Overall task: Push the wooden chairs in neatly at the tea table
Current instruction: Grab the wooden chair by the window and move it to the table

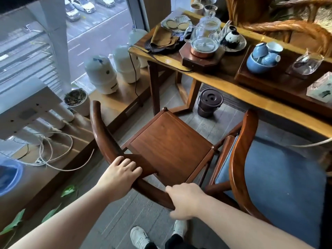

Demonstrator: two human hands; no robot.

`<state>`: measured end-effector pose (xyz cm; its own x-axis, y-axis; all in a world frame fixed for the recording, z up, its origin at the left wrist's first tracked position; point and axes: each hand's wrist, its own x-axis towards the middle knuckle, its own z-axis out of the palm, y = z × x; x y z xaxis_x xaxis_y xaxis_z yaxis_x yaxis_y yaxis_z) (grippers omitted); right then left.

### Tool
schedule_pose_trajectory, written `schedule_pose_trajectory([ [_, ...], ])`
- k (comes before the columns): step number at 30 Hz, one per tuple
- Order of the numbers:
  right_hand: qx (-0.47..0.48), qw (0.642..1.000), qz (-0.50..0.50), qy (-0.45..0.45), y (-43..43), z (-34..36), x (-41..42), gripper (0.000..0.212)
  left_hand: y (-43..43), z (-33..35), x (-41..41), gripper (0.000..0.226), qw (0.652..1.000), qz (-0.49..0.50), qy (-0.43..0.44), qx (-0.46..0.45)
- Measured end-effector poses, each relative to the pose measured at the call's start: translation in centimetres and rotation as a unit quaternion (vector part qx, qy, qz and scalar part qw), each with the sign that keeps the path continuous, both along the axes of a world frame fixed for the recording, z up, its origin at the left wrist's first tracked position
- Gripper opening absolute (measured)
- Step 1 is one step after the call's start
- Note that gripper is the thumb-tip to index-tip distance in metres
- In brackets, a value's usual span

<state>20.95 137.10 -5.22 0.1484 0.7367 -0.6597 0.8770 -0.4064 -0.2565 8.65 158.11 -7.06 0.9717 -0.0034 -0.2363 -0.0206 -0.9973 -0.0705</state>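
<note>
Both hands are on the curved back rail of the bare wooden chair. The left hand is wrapped over the rail where it meets the backrest, fingers curled on top, and the right hand is clamped closed around the rail further along toward its end. The chair sits on the floor well back from the tabletop, angled a bit, with its front corner pointing at the near left table leg. There's a dark lidded bucket on the floor under the near edge, right about where the seat needs to go.

To the right, the second chair with the blue cushion is just beside it, its arm almost touching the first one's frame.

If I were doing this, I'd square the chair to the near edge first, then push evenly with both hands so it doesn't swing into the leg, the bucket or the cushioned chair.
</note>
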Motion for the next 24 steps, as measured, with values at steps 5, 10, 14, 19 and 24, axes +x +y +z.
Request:
schedule_pose_trajectory([
  [5,0.066,0.995,-0.068,-0.016,0.4,-0.6,-1.7,0.04,2.4,0.0,-0.3,0.039,0.999,0.043,-0.014,0.024],
  [10,0.078,0.989,-0.121,-0.037,1.4,-0.8,-3.0,0.037,5.8,-0.1,0.8,0.04,0.998,0.042,-0.002,0.045],
  [14,0.061,0.983,-0.162,-0.061,2.7,-0.8,-3.8,0.038,8.2,0.0,2.3,0.034,0.998,-0.021,0.038,0.044],
  [19,0.062,0.983,-0.165,-0.052,3.0,0.0,-3.6,0.029,12.0,1.2,3.2,0.027,0.995,-0.082,0.048,0.01],
  [24,0.057,0.984,-0.161,-0.054,3.2,0.3,-3.4,0.027,11.8,1.4,3.6,0.029,0.995,-0.09,0.024,-0.023],
])
